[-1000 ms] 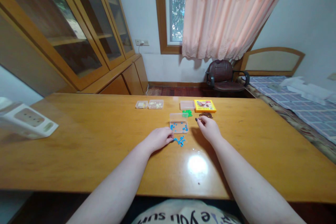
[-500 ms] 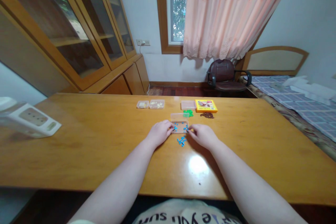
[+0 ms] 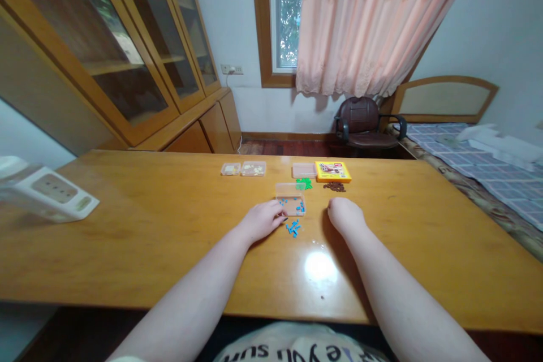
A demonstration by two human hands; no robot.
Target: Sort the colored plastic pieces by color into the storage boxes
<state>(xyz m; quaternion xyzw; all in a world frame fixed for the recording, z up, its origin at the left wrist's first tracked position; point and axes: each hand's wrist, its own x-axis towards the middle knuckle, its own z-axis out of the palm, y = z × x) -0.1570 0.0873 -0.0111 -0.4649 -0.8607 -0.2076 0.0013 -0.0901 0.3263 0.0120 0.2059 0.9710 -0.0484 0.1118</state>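
A clear plastic box (image 3: 291,215) with its lid raised stands mid-table, small blue pieces scattered in it. Just in front of it lies a loose pile of small blue pieces (image 3: 293,229). My left hand (image 3: 263,220) is at the box's near left corner, thumb and finger pinched on what looks like one small dark blue piece (image 3: 285,219). To the right of the box, apart from it, my right hand (image 3: 346,216) rests low over the table with fingers curled in. Its fingertips are hidden, so what they hold does not show.
Behind the box are green pieces (image 3: 304,183), brown pieces (image 3: 335,186), a yellow box (image 3: 333,171) and a clear tray (image 3: 304,169). Two clear containers (image 3: 253,168) with pale pieces sit further left. A white appliance (image 3: 55,192) stands at the table's left end.
My right hand has moved right, away from the box, and its fingers have curled in. My left hand has shifted slightly toward me, from the box's side to its near corner.
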